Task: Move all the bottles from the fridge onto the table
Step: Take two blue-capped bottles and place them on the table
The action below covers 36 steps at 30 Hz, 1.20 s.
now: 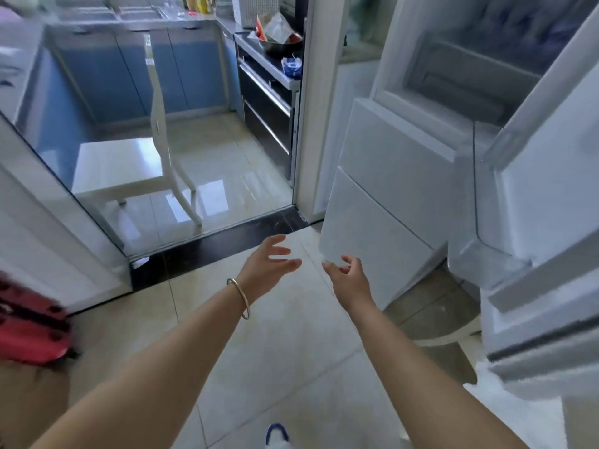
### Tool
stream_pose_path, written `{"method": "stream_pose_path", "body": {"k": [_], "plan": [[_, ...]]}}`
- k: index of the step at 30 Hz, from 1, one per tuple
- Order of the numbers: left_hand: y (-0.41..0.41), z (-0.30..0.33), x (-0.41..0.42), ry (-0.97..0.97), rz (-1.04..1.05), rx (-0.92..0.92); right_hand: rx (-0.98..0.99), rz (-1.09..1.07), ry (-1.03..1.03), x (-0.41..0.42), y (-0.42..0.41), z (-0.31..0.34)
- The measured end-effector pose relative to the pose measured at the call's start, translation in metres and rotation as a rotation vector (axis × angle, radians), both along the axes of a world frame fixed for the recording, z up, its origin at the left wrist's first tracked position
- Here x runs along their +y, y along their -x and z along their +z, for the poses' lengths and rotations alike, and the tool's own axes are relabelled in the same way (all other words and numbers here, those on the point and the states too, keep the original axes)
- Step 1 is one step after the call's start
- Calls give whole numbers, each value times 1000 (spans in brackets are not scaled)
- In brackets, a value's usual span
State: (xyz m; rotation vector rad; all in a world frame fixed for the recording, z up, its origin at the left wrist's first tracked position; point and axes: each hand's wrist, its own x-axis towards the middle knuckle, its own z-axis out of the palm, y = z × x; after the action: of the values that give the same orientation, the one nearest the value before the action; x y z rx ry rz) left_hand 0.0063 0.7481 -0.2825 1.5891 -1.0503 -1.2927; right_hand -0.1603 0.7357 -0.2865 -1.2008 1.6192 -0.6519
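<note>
Fridge (pixel 405 176) open, both hands outstretched, empty

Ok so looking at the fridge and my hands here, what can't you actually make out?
Head view only:
- Fridge interior: motion blur and glare; no bottles can be made out.
- Open fridge door: cut off by the right edge, its shelf contents unclear.
- Table: not in view.
- Red item: cut off by the left edge, blurred, unidentifiable.
- Left hand, right hand: visible, open, holding nothing.

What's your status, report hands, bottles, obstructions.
Left hand and right hand open, empty. Fridge door open; no bottles visible. Nothing blocking.
</note>
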Motion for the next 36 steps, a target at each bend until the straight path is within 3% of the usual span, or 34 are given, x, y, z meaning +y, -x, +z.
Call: {"method": "stream_pose_path", "body": {"k": [9, 19, 24, 36], "plan": [[-14, 3, -156, 14, -108, -30, -82, -189, 12, -139, -19, 12], [-5, 29, -373, 96, -450, -4, -37, -510, 118, -308, -15, 26], [33, 64, -474, 184, -632, 28, -71, -743, 202, -384, 3, 56], [184, 151, -627, 359, -817, 207, -40, -984, 547, -539, 126, 140]]}}
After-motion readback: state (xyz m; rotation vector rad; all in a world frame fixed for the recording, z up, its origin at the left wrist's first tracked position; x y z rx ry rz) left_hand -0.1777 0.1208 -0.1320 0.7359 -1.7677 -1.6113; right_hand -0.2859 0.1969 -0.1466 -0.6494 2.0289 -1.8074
